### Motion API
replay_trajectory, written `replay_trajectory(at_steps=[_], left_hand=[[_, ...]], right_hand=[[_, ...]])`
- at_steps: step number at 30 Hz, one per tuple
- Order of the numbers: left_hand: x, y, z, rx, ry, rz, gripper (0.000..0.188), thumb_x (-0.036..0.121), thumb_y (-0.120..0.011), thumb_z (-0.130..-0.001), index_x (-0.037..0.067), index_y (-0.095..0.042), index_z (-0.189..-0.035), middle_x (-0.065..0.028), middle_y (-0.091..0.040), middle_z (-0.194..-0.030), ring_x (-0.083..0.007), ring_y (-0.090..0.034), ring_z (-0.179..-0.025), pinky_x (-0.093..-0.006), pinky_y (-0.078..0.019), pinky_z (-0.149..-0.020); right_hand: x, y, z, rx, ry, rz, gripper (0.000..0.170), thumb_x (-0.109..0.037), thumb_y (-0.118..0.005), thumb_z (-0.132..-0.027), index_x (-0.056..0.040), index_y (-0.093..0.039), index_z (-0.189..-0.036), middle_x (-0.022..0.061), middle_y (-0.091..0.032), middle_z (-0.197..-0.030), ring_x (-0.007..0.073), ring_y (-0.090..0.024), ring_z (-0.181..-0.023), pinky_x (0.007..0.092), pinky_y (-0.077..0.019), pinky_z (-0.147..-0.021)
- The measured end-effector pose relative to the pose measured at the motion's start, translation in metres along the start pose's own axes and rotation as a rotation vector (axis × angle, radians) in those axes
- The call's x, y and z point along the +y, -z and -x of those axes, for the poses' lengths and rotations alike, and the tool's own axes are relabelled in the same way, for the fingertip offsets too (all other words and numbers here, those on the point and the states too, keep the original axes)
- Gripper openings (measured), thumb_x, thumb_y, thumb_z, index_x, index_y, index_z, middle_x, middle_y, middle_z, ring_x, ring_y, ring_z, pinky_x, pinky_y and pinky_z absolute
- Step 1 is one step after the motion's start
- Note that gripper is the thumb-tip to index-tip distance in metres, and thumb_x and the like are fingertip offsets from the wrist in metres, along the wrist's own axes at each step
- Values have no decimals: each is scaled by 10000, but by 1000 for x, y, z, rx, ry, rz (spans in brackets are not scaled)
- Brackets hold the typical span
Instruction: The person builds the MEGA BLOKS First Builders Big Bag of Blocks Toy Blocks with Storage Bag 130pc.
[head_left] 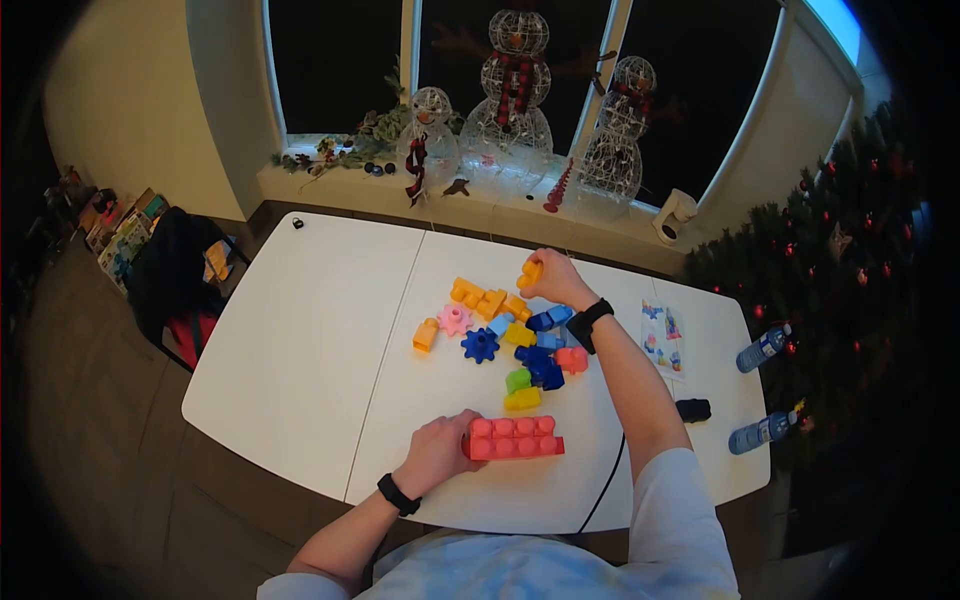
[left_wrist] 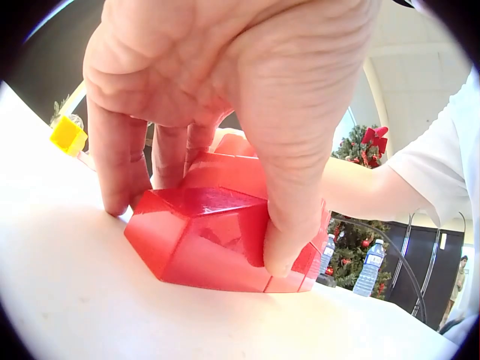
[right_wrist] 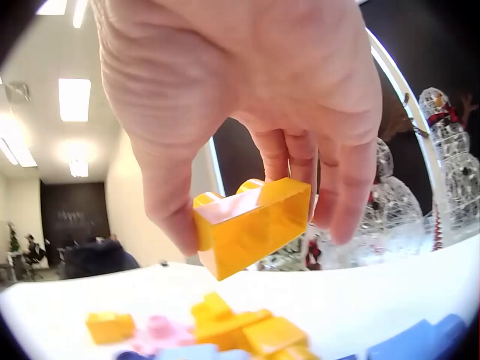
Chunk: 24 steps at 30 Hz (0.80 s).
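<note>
My left hand (head_left: 437,453) grips the left end of a long red toy building block (head_left: 515,438) with two rows of studs, near the table's front edge. In the left wrist view, thumb and fingers straddle the red block's angled end, low on the tabletop. At the far side of the pile, my right hand (head_left: 557,278) pinches an orange-yellow block (right_wrist: 255,229) between thumb and fingers, raised above the table. Below it lie several orange blocks (head_left: 492,302), a pink gear (head_left: 455,319), a dark blue gear (head_left: 480,345) and blue blocks (head_left: 540,368).
A lone orange block (head_left: 426,335) sits left of the pile; a green block (head_left: 518,381) and a yellow block (head_left: 522,399) lie nearer me. Rightward are a picture sheet (head_left: 662,338), a black object (head_left: 693,410), water bottles (head_left: 762,433) and a black cable (head_left: 605,485) across the front.
</note>
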<state>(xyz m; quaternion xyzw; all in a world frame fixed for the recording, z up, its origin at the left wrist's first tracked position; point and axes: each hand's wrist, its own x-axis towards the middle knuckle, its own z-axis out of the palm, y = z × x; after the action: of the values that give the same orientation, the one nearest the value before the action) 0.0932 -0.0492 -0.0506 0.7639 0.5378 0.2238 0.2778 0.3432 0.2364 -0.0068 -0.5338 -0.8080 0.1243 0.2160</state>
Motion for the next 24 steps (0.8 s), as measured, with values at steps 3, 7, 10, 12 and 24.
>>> replay_trajectory(at_steps=[3, 7, 10, 12, 24], left_hand=[[3, 0, 0, -9, 4, 3, 640, 277, -922, -652, 134, -634, -1205, -123, -732, -903, -340, -708, -883, -440, -569, -792], [3, 1, -1, 3, 6, 2, 646, 278, -928, -641, 134, -637, -1199, -109, -737, -890, -322, -717, -859, -428, -575, -783], [2, 0, -1, 2, 7, -4, 638, 286, -930, -642, 135, -640, -1191, -95, -744, -888, -302, -725, -852, -414, -578, -784], [2, -1, -1, -1, 5, -14, 632, 291, -930, -645, 136, -642, -1186, -88, -748, -887, -292, -729, -848, -407, -580, -784], [1, -3, -1, 44, -8, -12, 640, 304, -942, -635, 125, -641, -1171, -86, -748, -876, -296, -730, -824, -402, -581, -767]], right_hand=[[-67, 48, 59, -94, 59, -276, 620, -256, -898, -671, -25, -608, -1169, 143, -705, -1051, 285, -679, -998, 365, -537, -898], [-115, 57, 153, -282, 192, -450, 621, -211, -889, -707, -62, -595, -1233, 99, -679, -1182, 250, -663, -1137, 369, -514, -988], [-123, 41, 198, -392, 119, -524, 613, -225, -894, -721, -76, -602, -1240, 108, -663, -1224, 262, -646, -1157, 378, -498, -1018], [-120, 27, 214, -369, 123, -488, 615, -248, -899, -727, -77, -605, -1239, 113, -661, -1224, 277, -638, -1161, 393, -481, -1039], [-111, -1, 224, -301, 264, -313, 623, -314, -898, -726, -117, -595, -1233, 104, -680, -1137, 312, -640, -1116, 465, -379, -1143]])
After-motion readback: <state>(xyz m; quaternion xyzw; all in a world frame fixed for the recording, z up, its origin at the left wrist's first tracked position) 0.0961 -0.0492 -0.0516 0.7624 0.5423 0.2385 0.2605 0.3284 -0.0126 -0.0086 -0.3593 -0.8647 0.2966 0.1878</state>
